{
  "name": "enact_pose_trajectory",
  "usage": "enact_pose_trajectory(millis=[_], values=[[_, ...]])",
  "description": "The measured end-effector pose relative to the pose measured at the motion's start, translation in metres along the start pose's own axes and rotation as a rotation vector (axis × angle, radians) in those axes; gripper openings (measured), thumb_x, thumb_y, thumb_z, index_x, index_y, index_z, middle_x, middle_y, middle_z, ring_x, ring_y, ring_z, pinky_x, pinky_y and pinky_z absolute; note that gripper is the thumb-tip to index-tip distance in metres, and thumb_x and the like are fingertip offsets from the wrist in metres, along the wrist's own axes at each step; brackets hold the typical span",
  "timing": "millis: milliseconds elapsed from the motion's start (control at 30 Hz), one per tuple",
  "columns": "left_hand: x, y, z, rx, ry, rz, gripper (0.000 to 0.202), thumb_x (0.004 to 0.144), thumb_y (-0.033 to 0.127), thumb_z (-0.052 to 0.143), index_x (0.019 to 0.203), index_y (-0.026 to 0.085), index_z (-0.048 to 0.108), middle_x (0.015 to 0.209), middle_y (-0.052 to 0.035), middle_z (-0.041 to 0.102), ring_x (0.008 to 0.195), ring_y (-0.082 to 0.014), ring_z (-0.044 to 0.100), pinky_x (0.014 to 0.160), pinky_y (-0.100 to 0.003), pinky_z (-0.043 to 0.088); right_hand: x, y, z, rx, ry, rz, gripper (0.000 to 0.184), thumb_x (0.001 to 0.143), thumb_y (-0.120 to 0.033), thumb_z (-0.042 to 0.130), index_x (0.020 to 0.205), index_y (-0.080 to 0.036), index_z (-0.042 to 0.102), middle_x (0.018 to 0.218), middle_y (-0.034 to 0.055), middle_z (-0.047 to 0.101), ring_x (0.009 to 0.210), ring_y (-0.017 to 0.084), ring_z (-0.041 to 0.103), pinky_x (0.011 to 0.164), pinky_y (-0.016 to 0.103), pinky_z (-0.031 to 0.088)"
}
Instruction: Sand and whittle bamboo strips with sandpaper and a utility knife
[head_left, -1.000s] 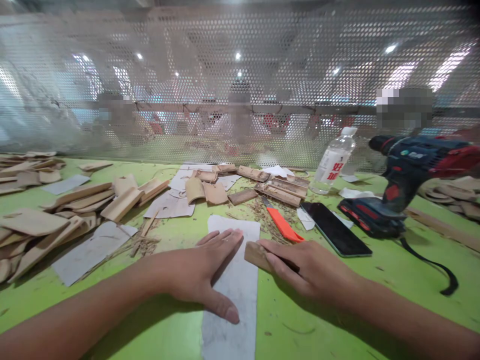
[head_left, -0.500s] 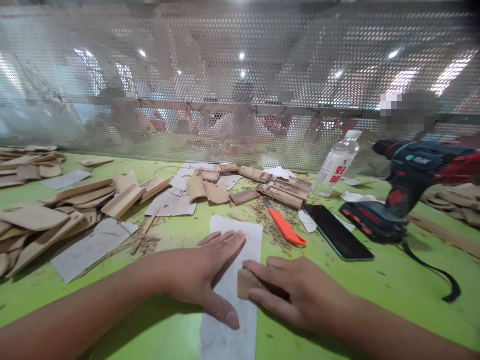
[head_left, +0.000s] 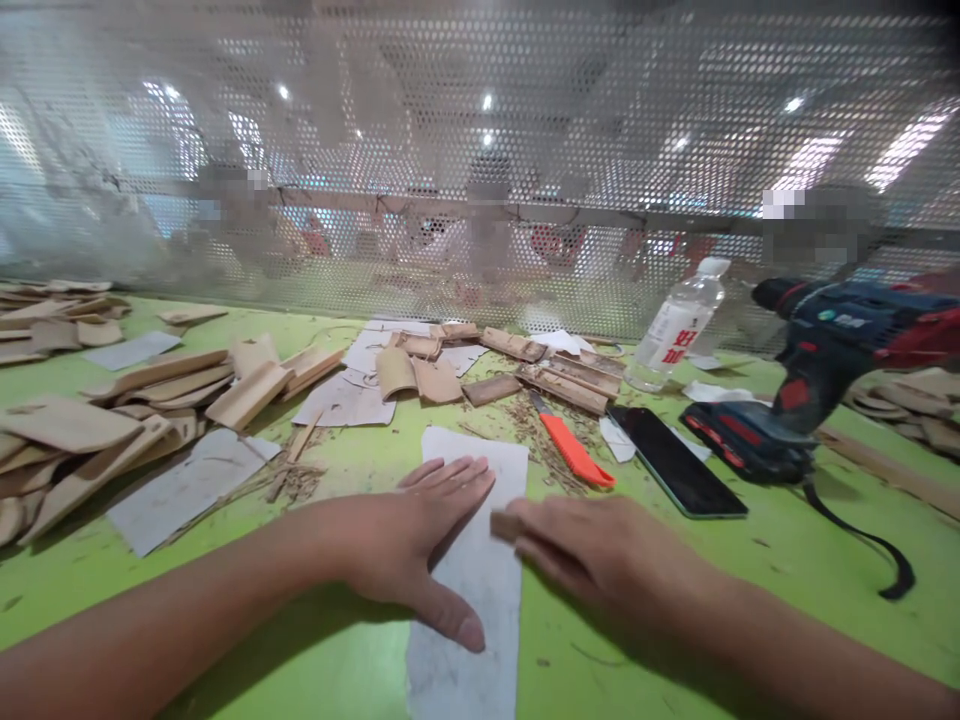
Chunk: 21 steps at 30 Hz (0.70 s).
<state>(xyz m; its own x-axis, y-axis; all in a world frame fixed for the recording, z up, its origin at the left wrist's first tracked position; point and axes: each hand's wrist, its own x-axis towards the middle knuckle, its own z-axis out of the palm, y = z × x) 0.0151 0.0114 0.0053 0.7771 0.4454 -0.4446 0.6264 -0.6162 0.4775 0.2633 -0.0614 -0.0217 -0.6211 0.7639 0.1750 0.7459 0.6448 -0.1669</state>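
Wood piece points left, long axis crosswise, right fingers gripping; left fingers flat.

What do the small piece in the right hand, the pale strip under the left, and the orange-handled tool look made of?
Small piece: probably bamboo or wood, dull brown; the right hand hides most of it.
Pale strip under the left hand: likely paper or sandpaper backing, matt with grey smudges.
Orange-handled tool: handle seems plastic, evenly bright; its grey blade appears metal.
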Motion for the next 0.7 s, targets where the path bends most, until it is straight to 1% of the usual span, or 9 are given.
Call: enact_pose_trajectory(millis=[67, 100, 200, 267, 367, 433, 533, 633, 700], values=[[0.0, 0.001, 0.0, 0.018, -0.006, 0.021, 0.135, 0.072, 0.08, 0.073, 0.166, 0.013, 0.002, 0.168, -0.015, -0.008, 0.154, -0.0388, -0.01, 0.126, -0.056, 0.008, -0.001, 0.0, 0.002, -0.036, 0.003, -0.119, 0.027, 0.11, -0.027, 0.039, 0.114, -0.021, 0.066, 0.082, 0.0007, 0.071, 0.064, 0.016, 0.063, 0.056, 0.03, 0.038], [0.0, 0.001, 0.0, 0.018, -0.006, 0.03, 0.135, 0.072, 0.08, 0.073, 0.166, 0.013, 0.002, 0.168, -0.0149, -0.008, 0.154, -0.0385, -0.01, 0.126, -0.055, 0.007, -0.001, 0.002, 0.003, -0.069, 0.032, -0.13, 0.028, 0.109, -0.027, 0.04, 0.113, -0.021, 0.067, 0.08, 0.0008, 0.071, 0.062, 0.016, 0.063, 0.055, 0.03, 0.037], [0.0, 0.001, 0.0, -0.015, 0.009, 0.033, 0.135, 0.071, 0.081, 0.074, 0.166, 0.016, 0.002, 0.168, -0.0129, -0.008, 0.154, -0.0395, -0.008, 0.126, -0.056, 0.008, 0.001, 0.014, 0.003, -0.163, 0.14, -0.016, 0.028, 0.109, -0.03, 0.043, 0.106, -0.02, 0.069, 0.082, 0.0032, 0.073, 0.063, 0.016, 0.064, 0.054, 0.029, 0.037], [0.0, 0.001, -0.001, -0.025, 0.008, 0.021, 0.137, 0.069, 0.082, 0.074, 0.166, 0.018, 0.002, 0.168, -0.0122, -0.008, 0.154, -0.0407, -0.008, 0.126, -0.057, 0.009, 0.003, 0.021, 0.003, -0.185, 0.171, 0.014, 0.029, 0.109, -0.031, 0.043, 0.104, -0.018, 0.07, 0.093, 0.007, 0.075, 0.071, 0.017, 0.067, 0.058, 0.028, 0.042], [0.0, 0.0, -0.001, -0.015, 0.0, 0.013, 0.136, 0.069, 0.082, 0.073, 0.166, 0.017, 0.003, 0.168, -0.0127, -0.009, 0.154, -0.0406, -0.008, 0.126, -0.057, 0.009, 0.003, 0.02, 0.005, -0.186, 0.19, -0.066, 0.03, 0.109, -0.024, 0.039, 0.108, -0.017, 0.068, 0.106, 0.0109, 0.075, 0.088, 0.02, 0.07, 0.07, 0.03, 0.048], [0.001, -0.001, 0.0, -0.016, 0.005, 0.02, 0.137, 0.07, 0.082, 0.072, 0.166, 0.016, 0.002, 0.168, -0.0128, -0.009, 0.155, -0.0399, -0.008, 0.126, -0.057, 0.01, 0.0, 0.012, 0.007, -0.177, 0.169, -0.092, 0.029, 0.108, -0.021, 0.037, 0.108, -0.017, 0.066, 0.095, 0.0088, 0.075, 0.08, 0.02, 0.069, 0.066, 0.031, 0.045], [0.001, -0.003, 0.002, -0.024, 0.016, 0.026, 0.143, 0.068, 0.082, 0.075, 0.165, 0.012, -0.003, 0.168, -0.0147, -0.009, 0.155, -0.0403, -0.008, 0.126, -0.057, 0.012, -0.003, -0.003, 0.007, -0.106, 0.07, -0.112, 0.023, 0.107, -0.019, 0.039, 0.109, -0.017, 0.062, 0.075, 0.0011, 0.068, 0.058, 0.016, 0.059, 0.055, 0.031, 0.036], [0.0, -0.003, 0.003, -0.04, 0.013, 0.008, 0.148, 0.064, 0.081, 0.078, 0.165, 0.01, -0.004, 0.168, -0.0174, -0.009, 0.154, -0.0422, -0.008, 0.126, -0.055, 0.015, 0.002, -0.007, 0.004, -0.095, -0.032, -0.24, 0.021, 0.102, -0.019, 0.046, 0.121, -0.016, 0.056, 0.083, 0.0012, 0.07, 0.056, 0.015, 0.053, 0.051, 0.033, 0.027], [-0.001, -0.004, 0.003, -0.06, 0.025, 0.001, 0.147, 0.063, 0.081, 0.078, 0.166, 0.013, -0.002, 0.168, -0.0168, -0.008, 0.154, -0.0435, -0.007, 0.125, -0.057, 0.017, 0.008, -0.004, 0.002, -0.133, -0.035, -0.234, 0.027, 0.1, -0.018, 0.046, 0.126, -0.014, 0.053, 0.081, 0.0006, 0.069, 0.054, 0.015, 0.05, 0.049, 0.033, 0.022]])
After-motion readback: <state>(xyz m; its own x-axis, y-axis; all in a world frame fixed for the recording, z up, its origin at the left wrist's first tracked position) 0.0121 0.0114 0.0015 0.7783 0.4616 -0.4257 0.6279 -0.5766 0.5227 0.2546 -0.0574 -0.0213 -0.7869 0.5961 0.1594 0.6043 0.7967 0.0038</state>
